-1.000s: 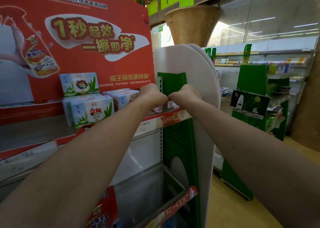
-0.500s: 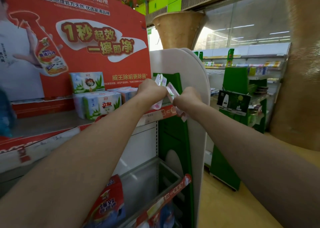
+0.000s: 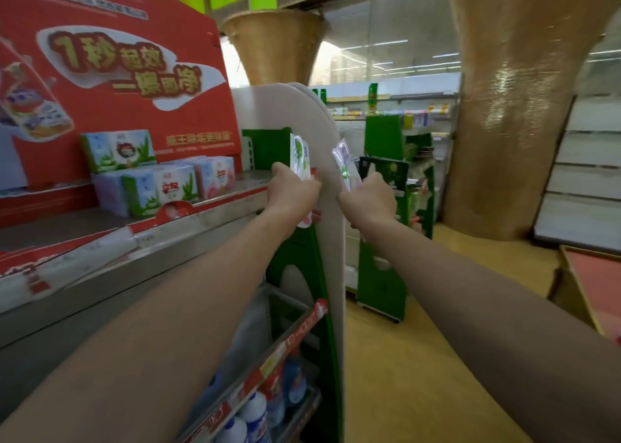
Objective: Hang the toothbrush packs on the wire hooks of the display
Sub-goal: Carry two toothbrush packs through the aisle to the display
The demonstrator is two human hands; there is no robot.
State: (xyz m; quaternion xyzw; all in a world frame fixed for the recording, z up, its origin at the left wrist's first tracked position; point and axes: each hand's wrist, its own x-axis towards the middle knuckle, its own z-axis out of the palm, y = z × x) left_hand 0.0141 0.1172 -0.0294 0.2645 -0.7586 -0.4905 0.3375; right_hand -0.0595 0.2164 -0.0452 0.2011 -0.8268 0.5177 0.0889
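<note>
Beside the white end panel (image 3: 302, 123), left hand (image 3: 291, 192) and right hand (image 3: 369, 200) each grip toothbrush packs (image 3: 299, 155).

Colours I log from the head view: toothbrush pack (image 3: 299, 156) in my left hand (image 3: 293, 192), white with green; toothbrush pack (image 3: 346, 166) in my right hand (image 3: 369, 200), clear with lilac and green. Banner (image 3: 111, 73): red, gold lettering on white. Boxes (image 3: 158, 187): pale blue and white with green leaves. End panel (image 3: 331, 241): white, green inside. Floor (image 3: 403, 358): yellow. Column (image 3: 510, 106): woven tan.
</note>
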